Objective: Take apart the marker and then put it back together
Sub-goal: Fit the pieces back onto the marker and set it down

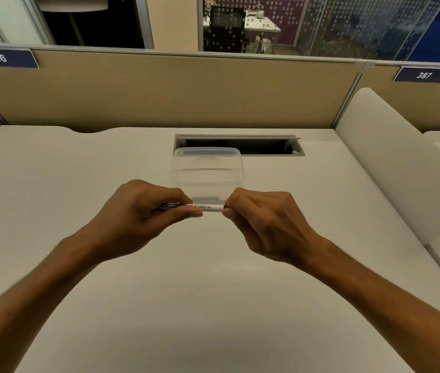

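Note:
A white whiteboard marker (210, 207) with black lettering lies level between my two hands, a little above the desk. My left hand (143, 211) grips its left part, fingers and thumb curled round the dark-labelled section. My right hand (264, 222) pinches the right end, which is hidden inside the fingers. Only the white middle of the barrel shows between the hands. I cannot tell whether a cap is on either end.
A clear plastic container (208, 168) stands on the white desk (213, 292) just beyond the hands. Behind it is an open cable slot (240, 145). A tan partition (173, 90) closes the back, and a white divider (391, 157) rises on the right.

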### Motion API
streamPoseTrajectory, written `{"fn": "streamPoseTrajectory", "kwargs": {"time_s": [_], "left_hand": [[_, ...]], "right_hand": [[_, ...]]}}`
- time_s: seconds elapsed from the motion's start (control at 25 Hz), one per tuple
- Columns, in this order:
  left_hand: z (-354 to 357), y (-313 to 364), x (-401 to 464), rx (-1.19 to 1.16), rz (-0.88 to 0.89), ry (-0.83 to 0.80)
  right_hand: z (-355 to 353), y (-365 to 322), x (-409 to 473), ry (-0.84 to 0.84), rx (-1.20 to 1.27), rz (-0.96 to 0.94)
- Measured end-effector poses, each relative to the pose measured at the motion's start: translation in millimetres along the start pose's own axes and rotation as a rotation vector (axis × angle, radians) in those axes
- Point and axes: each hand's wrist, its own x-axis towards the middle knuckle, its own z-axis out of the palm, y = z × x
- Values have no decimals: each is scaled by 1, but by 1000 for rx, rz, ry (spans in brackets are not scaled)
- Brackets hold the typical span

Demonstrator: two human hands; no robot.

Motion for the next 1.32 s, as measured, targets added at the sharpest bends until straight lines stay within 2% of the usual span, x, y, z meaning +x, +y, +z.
{"fn": "streamPoseTrajectory", "kwargs": {"time_s": [0.2, 0.28, 0.36, 0.4, 0.48, 0.56, 0.6, 0.72, 0.8, 0.96, 1.08, 1.16, 1.28, 1.32], "left_hand": [[-2, 4, 0, 45, 54, 39], [-3, 4, -1, 233, 137, 62], [-3, 2, -2, 507, 248, 69], [-2, 0, -3, 601, 291, 75], [-1, -1, -4, 645, 325, 72], [1, 1, -2, 566, 273, 43], [2, 2, -1, 500, 229, 40], [2, 4, 2, 258, 84, 40], [1, 3, 2, 130, 33, 17], [0, 2, 1, 19, -18, -9], [2, 4, -1, 82, -3, 5], [2, 6, 0, 191, 39, 41], [-1, 7, -1, 451, 153, 49], [-1, 7, -2, 493, 177, 35]], "right_hand": [[2, -11, -3, -18, 171, 163], [4, -18, -2, -45, 465, 397], [3, -23, 4, -99, 965, 758], [2, -23, 7, -153, 1135, 905], [-1, -19, 9, -251, 1236, 1042], [-3, -17, 8, -263, 1149, 1008], [-2, -18, 7, -227, 961, 884], [2, -13, -2, -78, 92, 330], [-1, -8, -1, -25, -74, 126], [-2, -1, 1, -16, -68, 23], [1, -8, -2, -10, 67, 104], [2, -13, -3, -22, 302, 289], [4, -21, 0, -104, 958, 772], [4, -21, 1, -145, 1091, 893]]}}
